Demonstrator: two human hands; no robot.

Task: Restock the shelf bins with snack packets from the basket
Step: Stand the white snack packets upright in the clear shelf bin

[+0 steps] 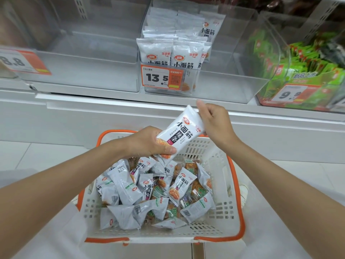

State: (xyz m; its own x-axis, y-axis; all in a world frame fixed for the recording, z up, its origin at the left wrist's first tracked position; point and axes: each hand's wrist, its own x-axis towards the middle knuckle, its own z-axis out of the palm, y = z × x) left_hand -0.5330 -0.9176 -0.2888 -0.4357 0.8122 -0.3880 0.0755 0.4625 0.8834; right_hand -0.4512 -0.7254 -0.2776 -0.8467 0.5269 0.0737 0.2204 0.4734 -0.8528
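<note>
My left hand (149, 142) grips the lower end of a stack of white snack packets (182, 130), held slanted above the basket. My right hand (214, 122) pinches the upper right edge of the same stack. Below them stands a white basket with an orange rim (240, 206), holding several white packets (130, 186) and green-and-orange ones, lying loose. Straight ahead on the shelf, a clear bin (220, 86) holds upright rows of the same white packets (169, 55) on its left side, behind a 13.5 price tag (160, 77).
A clear bin (84, 71) at the left shows no packets, next to an 8.8 tag (20, 61). At the right, a tilted clear bin (276, 58) holds green packets behind a 9.9 tag (293, 94). A white shelf ledge (112, 107) runs between bins and basket.
</note>
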